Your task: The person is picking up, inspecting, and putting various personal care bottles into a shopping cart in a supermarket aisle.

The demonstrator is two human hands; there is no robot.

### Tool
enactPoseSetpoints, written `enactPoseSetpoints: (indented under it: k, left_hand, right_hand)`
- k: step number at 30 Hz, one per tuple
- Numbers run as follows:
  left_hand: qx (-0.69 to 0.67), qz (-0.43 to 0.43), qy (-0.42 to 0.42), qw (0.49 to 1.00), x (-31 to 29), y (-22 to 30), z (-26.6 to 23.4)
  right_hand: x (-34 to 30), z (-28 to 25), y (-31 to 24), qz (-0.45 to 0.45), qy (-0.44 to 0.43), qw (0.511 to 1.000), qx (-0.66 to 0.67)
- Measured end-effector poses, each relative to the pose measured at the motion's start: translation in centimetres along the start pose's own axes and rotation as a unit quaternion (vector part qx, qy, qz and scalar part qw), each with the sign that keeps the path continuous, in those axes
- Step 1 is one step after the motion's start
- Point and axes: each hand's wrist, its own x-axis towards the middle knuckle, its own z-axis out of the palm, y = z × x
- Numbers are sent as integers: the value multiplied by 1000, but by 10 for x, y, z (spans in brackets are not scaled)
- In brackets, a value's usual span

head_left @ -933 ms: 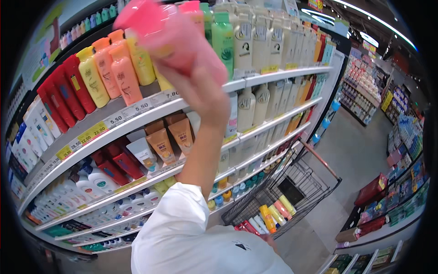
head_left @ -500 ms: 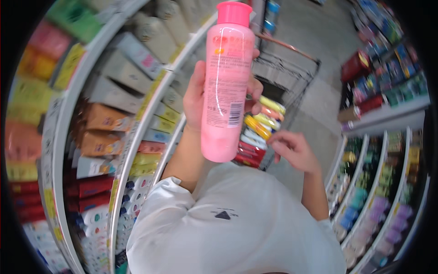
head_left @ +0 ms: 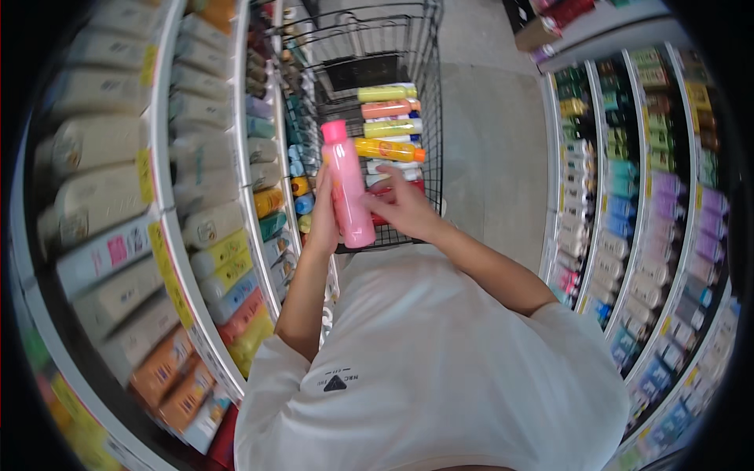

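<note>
Grey shop floor, stocked shelves, cart, pink bottle in left hand

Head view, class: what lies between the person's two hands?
The pink bottle lies between the left hand and right hand, shown in the head view.

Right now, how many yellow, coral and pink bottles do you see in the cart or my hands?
Light yellow bottles, in the cart: 2
Deep yellow bottle, there: 1
Coral bottle, there: 1
Pink bottle, in the left hand: 1
Total: 5
</note>
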Motion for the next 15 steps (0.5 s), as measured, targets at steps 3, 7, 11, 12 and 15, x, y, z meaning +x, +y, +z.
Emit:
enactPoseSetpoints:
  k: [3,7,11,12,15]
  left_hand:
    - [101,-19,33,994,-7,-30,-29]
    - [234,-88,-43,967,-11,-30,-51]
    - [589,96,-3,802,5,-27,-79]
    - [641,125,-1,758,15,-25,-78]
    - [726,195,-89,654,74,-28,-75]
  right_hand:
    - [18,25,30,160,-43,978,124]
    - [36,39,92,225,-74,932,274]
    - [56,50,156,335,27,858,390]
    - [63,47,174,350,57,843,404]
    - [77,40,221,377,112,821,415]
